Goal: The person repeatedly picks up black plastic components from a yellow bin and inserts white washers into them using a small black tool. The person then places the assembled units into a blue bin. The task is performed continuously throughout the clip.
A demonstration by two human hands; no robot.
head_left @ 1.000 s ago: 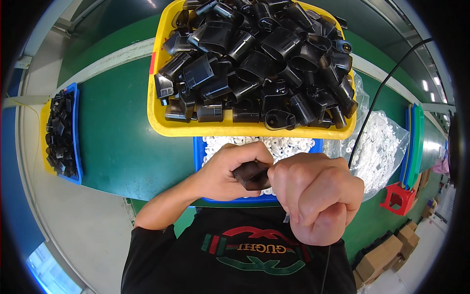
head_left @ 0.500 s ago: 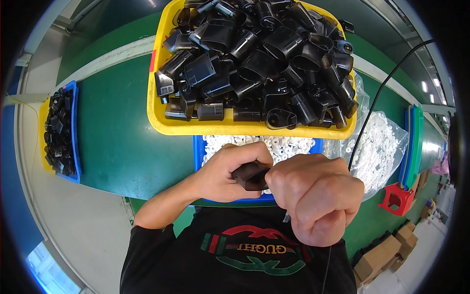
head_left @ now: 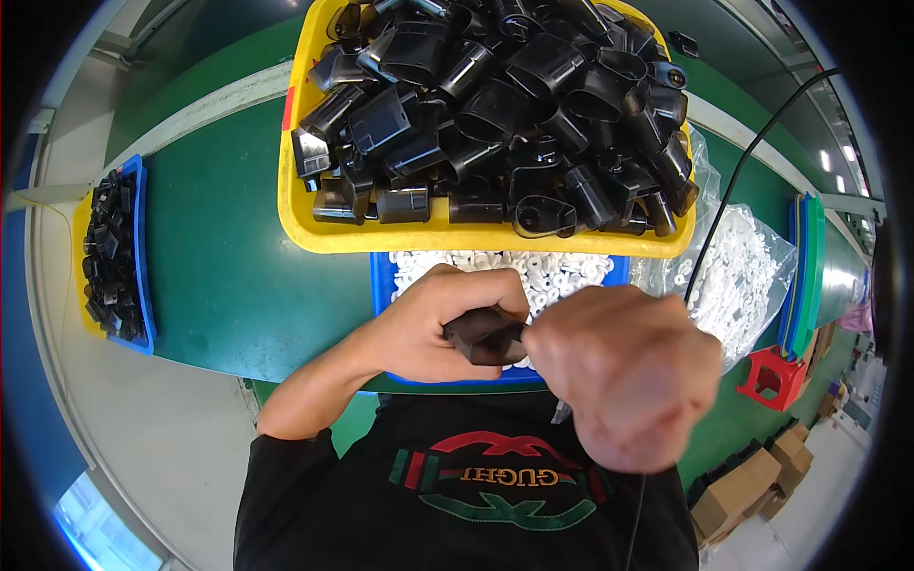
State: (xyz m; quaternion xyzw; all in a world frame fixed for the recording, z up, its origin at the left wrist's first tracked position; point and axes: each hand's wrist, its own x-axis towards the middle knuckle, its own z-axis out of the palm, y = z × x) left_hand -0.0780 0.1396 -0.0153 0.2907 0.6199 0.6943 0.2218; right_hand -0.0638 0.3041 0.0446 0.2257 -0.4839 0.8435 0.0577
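Above blue tray (head_left: 382, 285) on green counter (head_left: 248, 257), left hand (head_left: 443, 322) grips black part (head_left: 484, 337). Right hand (head_left: 624, 371), curled into fist, is right next to it; blurry, so can't tell if it holds anything. White rings (head_left: 566, 271) lie in blue tray. Past them, yellow tray (head_left: 476, 239), piled high with black pieces (head_left: 500, 109). Clear bag (head_left: 779, 271) of white bits (head_left: 731, 271) sits to right.

Brown cardboard boxes (head_left: 735, 497) sit near the red plastic stool (head_left: 789, 377); above it, a green plastic tray (head_left: 812, 276) stands on edge.
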